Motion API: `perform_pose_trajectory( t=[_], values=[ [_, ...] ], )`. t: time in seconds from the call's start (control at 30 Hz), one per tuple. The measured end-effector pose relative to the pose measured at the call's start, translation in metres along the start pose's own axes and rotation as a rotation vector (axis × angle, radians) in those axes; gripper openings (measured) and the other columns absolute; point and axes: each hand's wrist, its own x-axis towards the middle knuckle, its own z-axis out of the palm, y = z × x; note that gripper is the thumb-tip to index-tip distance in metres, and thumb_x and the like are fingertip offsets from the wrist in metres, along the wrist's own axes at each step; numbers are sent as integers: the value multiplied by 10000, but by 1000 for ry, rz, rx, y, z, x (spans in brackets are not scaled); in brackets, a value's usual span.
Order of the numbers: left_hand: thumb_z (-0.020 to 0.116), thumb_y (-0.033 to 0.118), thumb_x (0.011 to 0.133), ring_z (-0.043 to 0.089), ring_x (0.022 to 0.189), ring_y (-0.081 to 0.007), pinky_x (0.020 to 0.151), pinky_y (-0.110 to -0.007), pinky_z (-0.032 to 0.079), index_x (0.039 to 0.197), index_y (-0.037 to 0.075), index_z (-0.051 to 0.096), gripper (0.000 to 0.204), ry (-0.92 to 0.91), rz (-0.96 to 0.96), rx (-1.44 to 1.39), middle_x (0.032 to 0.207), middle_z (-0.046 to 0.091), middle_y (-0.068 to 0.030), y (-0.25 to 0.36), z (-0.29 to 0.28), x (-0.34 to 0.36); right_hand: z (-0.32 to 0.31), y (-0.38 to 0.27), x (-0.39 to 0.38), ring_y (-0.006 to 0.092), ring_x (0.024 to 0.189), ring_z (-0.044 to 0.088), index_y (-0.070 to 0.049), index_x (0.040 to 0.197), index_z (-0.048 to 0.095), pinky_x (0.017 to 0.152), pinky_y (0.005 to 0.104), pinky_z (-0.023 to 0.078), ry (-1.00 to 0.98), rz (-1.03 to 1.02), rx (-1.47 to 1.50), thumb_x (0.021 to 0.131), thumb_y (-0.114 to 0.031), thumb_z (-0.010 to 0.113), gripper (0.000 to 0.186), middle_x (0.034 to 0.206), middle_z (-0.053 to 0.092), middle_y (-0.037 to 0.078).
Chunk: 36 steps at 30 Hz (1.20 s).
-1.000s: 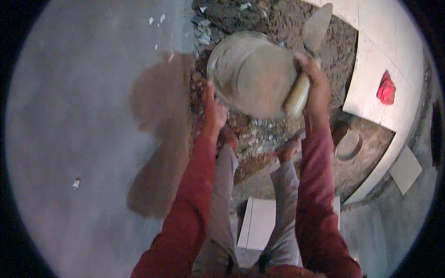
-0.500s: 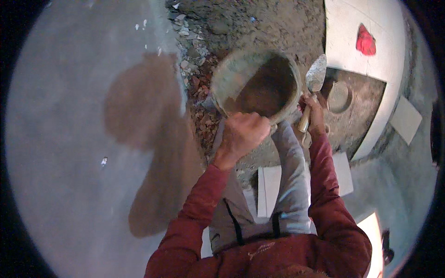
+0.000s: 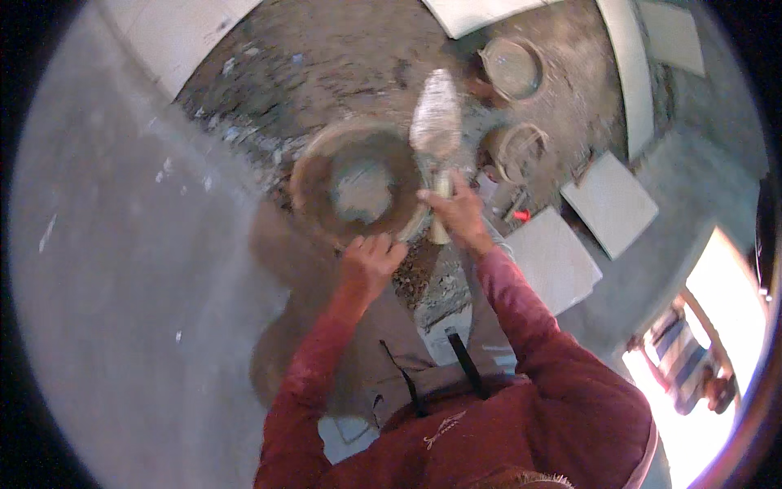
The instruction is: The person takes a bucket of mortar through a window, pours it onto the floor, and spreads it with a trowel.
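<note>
A round, dirt-stained basin (image 3: 316, 191) is in front of me, its inside facing up and a pale patch showing at the bottom. My left hand (image 3: 373, 262) is closed over its near rim. At the basin's right side, my right hand (image 3: 463, 213) grips a trowel (image 3: 436, 118) by its light handle, with the blurred, mortar-smeared blade pointing away from me. The fingers of that hand are close to the basin's rim; whether they also hold it I cannot tell.
Two buckets (image 3: 515, 72) (image 3: 521, 153) stand on rough soil at the right. Pale square tiles (image 3: 611, 204) lie nearer, beside a small red-ended object (image 3: 521, 215). Smooth grey floor (image 3: 147, 269) spreads left. A person (image 3: 688, 367) is at the bright doorway, lower right.
My view has turned toward the right, bringing in the second bucket and the doorway. The basin has swung with my hands over the ground and its inside now faces me more squarely.
</note>
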Motion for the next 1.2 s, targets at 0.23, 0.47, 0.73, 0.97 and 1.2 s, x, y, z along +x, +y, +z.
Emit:
perform_pose_trajectory(
  t=[0.23, 0.47, 0.73, 0.97, 1.2],
  values=[
    [670, 154, 839, 569, 846, -251, 806, -373, 449, 1040, 80, 603, 224, 6, -72, -119, 889, 567, -91, 91, 34, 80, -102, 107, 27, 207, 966, 568, -11, 1272, 479, 867, 342, 478, -9, 20, 141, 746, -173, 775, 625, 1061, 581, 125],
    [498, 117, 957, 553, 1045, -300, 908, -391, 436, 1123, -22, 588, 235, 231, -879, -619, 1095, 596, -150, 88, 223, 162, -365, 244, -1, 155, 871, 566, -14, 1337, 412, 752, 306, 490, 751, -52, 338, 835, -117, 693, 584, 1092, 559, 72],
    [558, 501, 920, 629, 965, -416, 835, -482, 493, 1121, -10, 599, 550, 15, -592, -611, 1064, 630, -281, 183, 456, 327, -604, 457, 184, 248, 895, 647, 4, 1174, 563, 734, 388, 569, 806, -208, 876, 912, -67, 580, 272, 1021, 629, 118],
    [548, 516, 907, 644, 789, -443, 711, -512, 493, 885, 5, 681, 528, -454, -364, -574, 783, 661, -235, 261, 438, 312, -557, 576, 249, 294, 931, 628, -14, 1188, 535, 734, 418, 552, 892, 114, 1324, 916, -173, 614, 326, 1019, 615, 127],
    [582, 416, 929, 604, 642, -382, 573, -446, 430, 801, -6, 609, 441, -186, -533, -501, 662, 575, -225, 312, 432, 282, -393, 598, 105, 186, 784, 626, -86, 999, 561, 656, 352, 548, 534, 397, 1389, 928, -229, 618, 169, 842, 621, 41]
  ],
)
